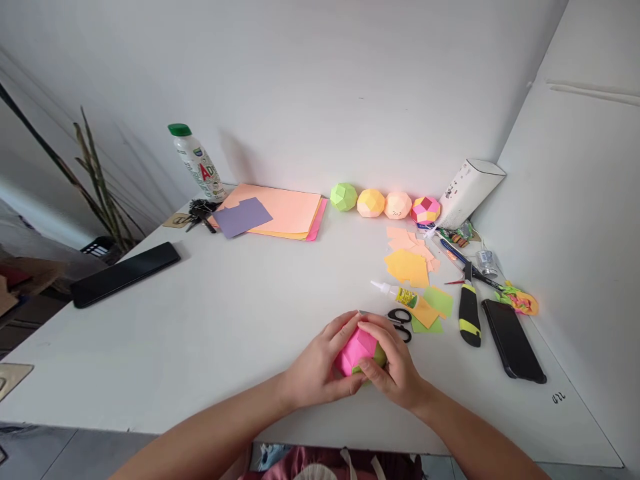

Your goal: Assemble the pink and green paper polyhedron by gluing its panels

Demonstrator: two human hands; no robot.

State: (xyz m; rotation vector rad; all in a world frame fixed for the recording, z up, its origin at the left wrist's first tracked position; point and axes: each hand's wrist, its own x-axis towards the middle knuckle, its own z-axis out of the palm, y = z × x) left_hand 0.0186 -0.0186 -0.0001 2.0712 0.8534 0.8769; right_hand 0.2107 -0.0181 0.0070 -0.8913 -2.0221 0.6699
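Near the front of the white table, a pink and green folded paper ball [356,352] is cupped between both hands. My left hand [320,363] wraps its left side, the thumb along the lower edge. On the right side, my right hand [397,367] curls around it, with its thumb pressed on the lower front face. The fingertips of both hands meet over the top. Just behind my right hand lie black-handled scissors [400,316], their blades mostly hidden. A glue bottle [400,294] with a white nozzle rests on paper pieces beyond them.
Finished paper balls [371,203] stand in a row by the wall. Coloured sheets [280,207] and a white bottle [197,163] are at back left. On the right lie paper scraps [407,265], a utility knife [469,313] and a phone [513,340]. A black slab-shaped object [125,273] lies left.
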